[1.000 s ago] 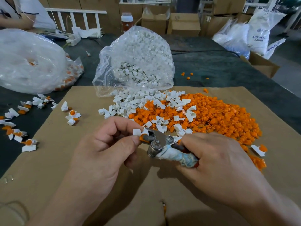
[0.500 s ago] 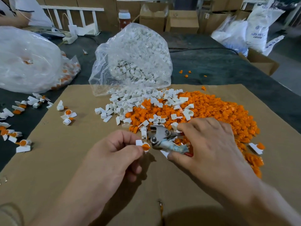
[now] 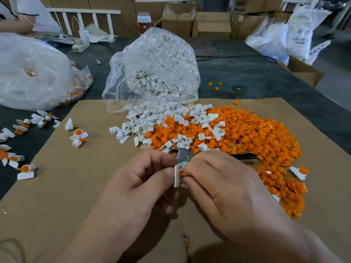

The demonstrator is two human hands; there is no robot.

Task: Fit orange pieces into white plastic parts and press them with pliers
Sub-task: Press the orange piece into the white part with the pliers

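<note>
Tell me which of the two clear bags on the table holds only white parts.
The centre bag, its mouth spilling white parts onto the cardboard. The left bag shows orange pieces through its plastic.

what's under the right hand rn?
The pliers: the metal head sticks out past the fingers of the right hand, and a dark handle shows on its other side. An orange piece peeks out against the white part. The grip itself is covered.

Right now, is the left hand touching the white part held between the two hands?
Touching. The head view shows the left hand pinching the white part between thumb and forefinger, with no gap visible.
</note>
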